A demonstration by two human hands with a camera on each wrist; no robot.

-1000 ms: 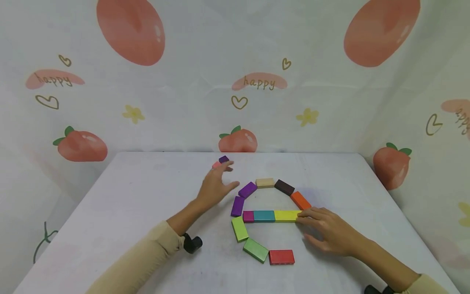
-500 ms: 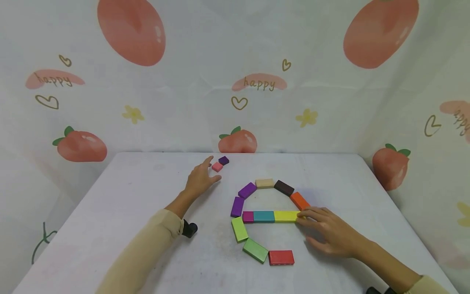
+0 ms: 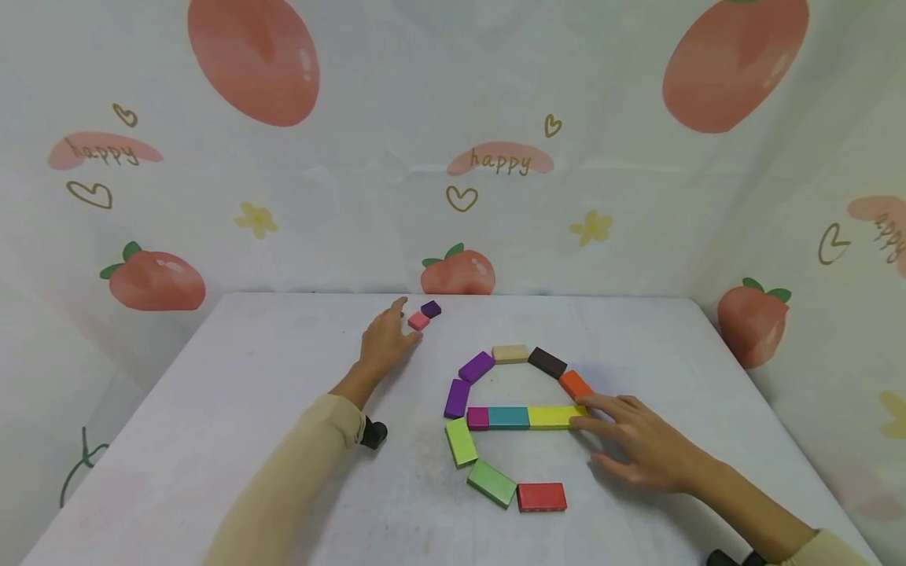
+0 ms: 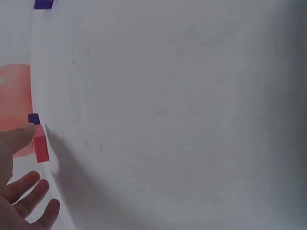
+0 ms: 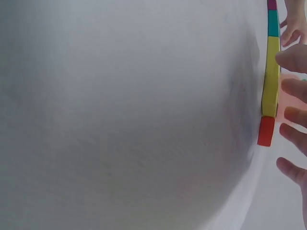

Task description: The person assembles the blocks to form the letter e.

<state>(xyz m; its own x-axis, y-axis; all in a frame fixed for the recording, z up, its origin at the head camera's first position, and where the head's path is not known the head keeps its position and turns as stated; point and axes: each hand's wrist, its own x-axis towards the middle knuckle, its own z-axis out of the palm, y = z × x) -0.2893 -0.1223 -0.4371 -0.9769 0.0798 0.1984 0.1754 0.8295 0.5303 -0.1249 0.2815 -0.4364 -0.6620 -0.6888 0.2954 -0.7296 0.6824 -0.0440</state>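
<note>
At the far side of the table, my left hand [image 3: 384,338] reaches beside a small pink block [image 3: 419,321], its thumb and fingers spread around it without closing. A dark purple block [image 3: 431,309] lies just behind the pink one. In the left wrist view the thumb overlaps the pink block [image 4: 41,144]. My right hand [image 3: 640,444] has its fingertips at the right end of a yellow block [image 3: 552,417], near an orange block [image 3: 575,384]. Teal [image 3: 508,417] and magenta [image 3: 478,418] blocks continue the yellow bar leftward. The right fingers are relaxed and apart.
Around the bar curves a row of blocks: beige [image 3: 510,354], dark brown [image 3: 548,362], two purple ones [image 3: 458,398], lime [image 3: 462,442], green [image 3: 491,483] and red [image 3: 542,497]. A printed cloth [image 3: 354,157] hangs behind the white table [image 3: 248,393].
My left hand has moved left from in front of the pink and dark purple blocks and now stands beside them, leaving both visible. The right hand has barely shifted; the arranged blocks stay put.
</note>
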